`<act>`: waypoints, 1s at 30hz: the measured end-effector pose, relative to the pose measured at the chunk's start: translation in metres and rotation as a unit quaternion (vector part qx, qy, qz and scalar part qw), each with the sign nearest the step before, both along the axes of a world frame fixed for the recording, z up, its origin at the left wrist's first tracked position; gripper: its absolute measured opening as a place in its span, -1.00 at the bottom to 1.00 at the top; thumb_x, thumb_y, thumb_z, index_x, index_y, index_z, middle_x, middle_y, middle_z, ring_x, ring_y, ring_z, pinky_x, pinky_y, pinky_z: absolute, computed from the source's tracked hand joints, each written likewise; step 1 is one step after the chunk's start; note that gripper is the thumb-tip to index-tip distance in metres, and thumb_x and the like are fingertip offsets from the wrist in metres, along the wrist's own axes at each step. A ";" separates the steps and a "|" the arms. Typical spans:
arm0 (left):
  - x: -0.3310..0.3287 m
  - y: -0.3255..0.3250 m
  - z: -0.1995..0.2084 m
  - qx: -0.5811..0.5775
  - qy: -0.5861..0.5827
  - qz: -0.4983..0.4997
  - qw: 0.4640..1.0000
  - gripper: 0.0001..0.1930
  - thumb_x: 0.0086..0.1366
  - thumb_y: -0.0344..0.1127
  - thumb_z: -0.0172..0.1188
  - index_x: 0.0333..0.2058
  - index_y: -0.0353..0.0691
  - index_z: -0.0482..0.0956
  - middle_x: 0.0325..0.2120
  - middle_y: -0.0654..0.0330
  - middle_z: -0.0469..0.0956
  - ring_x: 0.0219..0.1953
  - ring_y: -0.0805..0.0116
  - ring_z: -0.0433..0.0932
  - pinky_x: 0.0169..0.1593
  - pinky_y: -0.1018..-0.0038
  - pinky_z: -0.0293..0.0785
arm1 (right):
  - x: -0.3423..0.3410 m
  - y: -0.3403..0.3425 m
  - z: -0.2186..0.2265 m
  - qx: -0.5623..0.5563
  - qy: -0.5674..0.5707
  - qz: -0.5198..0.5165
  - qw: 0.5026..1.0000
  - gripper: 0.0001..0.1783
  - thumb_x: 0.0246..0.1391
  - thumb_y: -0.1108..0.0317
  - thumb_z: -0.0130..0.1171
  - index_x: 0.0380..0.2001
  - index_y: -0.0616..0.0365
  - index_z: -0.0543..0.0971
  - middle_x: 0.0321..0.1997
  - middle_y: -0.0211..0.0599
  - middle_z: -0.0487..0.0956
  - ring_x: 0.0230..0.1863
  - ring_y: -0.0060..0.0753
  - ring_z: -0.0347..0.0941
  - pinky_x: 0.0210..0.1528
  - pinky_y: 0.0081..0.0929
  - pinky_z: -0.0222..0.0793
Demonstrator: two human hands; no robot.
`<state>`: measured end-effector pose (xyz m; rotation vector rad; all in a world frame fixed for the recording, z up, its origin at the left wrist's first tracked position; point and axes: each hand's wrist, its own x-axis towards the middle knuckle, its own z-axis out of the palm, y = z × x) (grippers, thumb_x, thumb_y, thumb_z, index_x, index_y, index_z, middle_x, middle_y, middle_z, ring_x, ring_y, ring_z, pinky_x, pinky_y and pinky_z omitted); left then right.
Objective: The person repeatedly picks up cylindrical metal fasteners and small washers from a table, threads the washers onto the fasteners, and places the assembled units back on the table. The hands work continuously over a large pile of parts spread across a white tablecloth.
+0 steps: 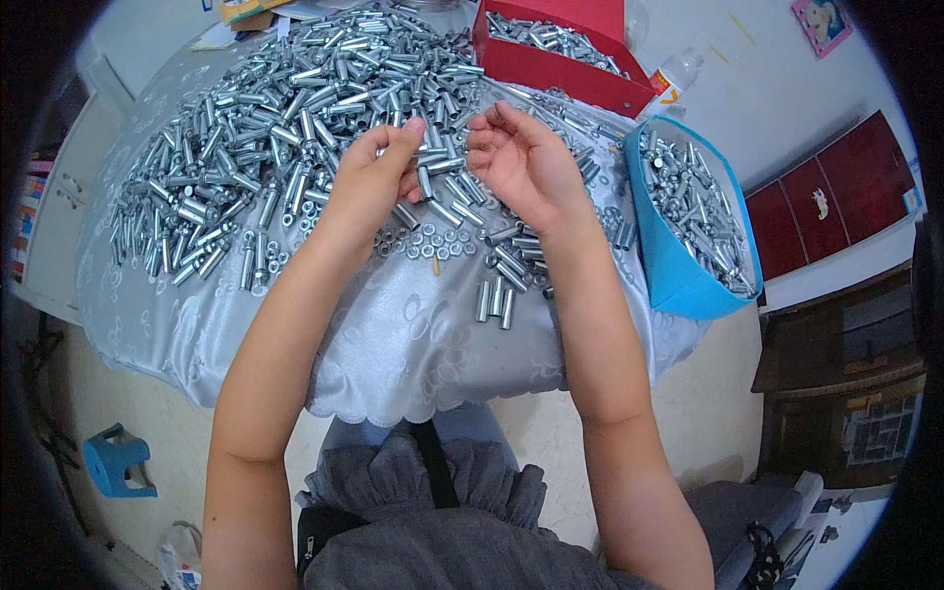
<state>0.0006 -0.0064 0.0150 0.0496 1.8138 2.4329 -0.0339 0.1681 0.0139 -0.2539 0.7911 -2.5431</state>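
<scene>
L hand (372, 179) pinched by tube (425, 183), hold unclear; R hand (526, 169) half-curled, nothing visible in it. Tube's L of bin (688, 295), loose tubes (495, 300) too: R forearm (602, 324) brushing them could roll some off slick-looking cloth (442, 339).

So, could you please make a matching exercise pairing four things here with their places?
Things:
1. Red box
2. Light-blue container
3. Blue stool
4. Small metal nuts

Places:
A. On the floor, at the left
B. Loose on the tablecloth
C. Farther off than the right hand
D. At the tablecloth's right side

Pairs: 1-C; 2-D; 3-A; 4-B
</scene>
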 end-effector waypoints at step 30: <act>0.002 0.002 -0.001 -0.039 -0.011 -0.009 0.999 -0.71 0.23 -0.07 0.04 -0.46 -0.18 0.34 -0.71 0.44 0.13 -0.67 0.65 0.13 -0.55 0.67 0.17 | 0.015 -0.016 0.007 0.163 0.031 -0.090 0.982 -0.46 0.03 0.70 -0.20 0.14 0.31 0.10 0.11 0.11 0.23 0.10 -0.18 0.27 0.08 -0.46 0.32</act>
